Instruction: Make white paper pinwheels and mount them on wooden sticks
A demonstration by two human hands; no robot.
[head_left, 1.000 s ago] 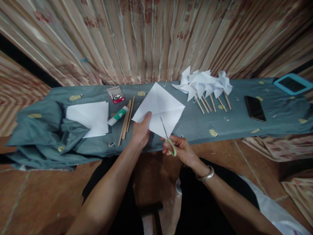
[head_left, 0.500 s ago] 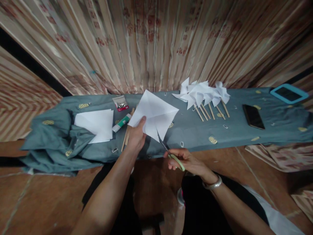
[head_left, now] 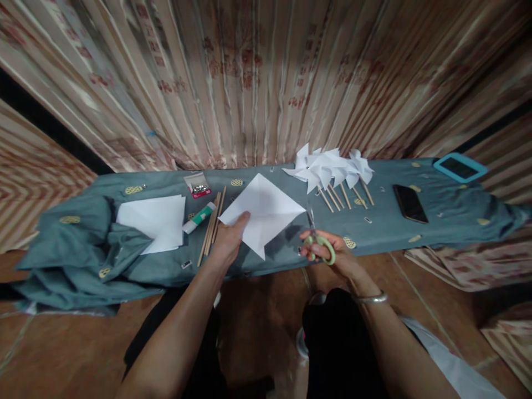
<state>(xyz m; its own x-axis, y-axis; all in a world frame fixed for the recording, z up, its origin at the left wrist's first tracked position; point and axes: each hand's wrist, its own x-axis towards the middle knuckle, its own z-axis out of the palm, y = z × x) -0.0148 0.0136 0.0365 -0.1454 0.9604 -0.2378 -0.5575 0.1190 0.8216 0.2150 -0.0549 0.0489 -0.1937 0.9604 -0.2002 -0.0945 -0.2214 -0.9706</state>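
Observation:
My left hand (head_left: 231,235) grips a white square sheet of paper (head_left: 266,208) by its left corner, thumb on top. The sheet shows creases and a slit at its near corner. In my right hand (head_left: 326,252) is a pair of scissors (head_left: 326,249) with light green handles, fingers through the loops. Its blades point away from me, close to the sheet's right corner; whether they touch the paper I cannot tell. Beside my left hand lie several wooden sticks (head_left: 211,227) and a green and white glue stick (head_left: 199,217).
A stack of white paper (head_left: 153,221) lies at left on the blue-green cloth (head_left: 266,266), near a small open box of metal pins (head_left: 198,185). Several paper pinwheels (head_left: 328,166) on sticks lie at the back. A phone (head_left: 410,203) and a blue-framed tablet (head_left: 460,167) are at right.
The scissors have left the slit at the sheet's near corner and moved right and up to its right corner. My left hand still holds the sheet. The view has shifted slightly.

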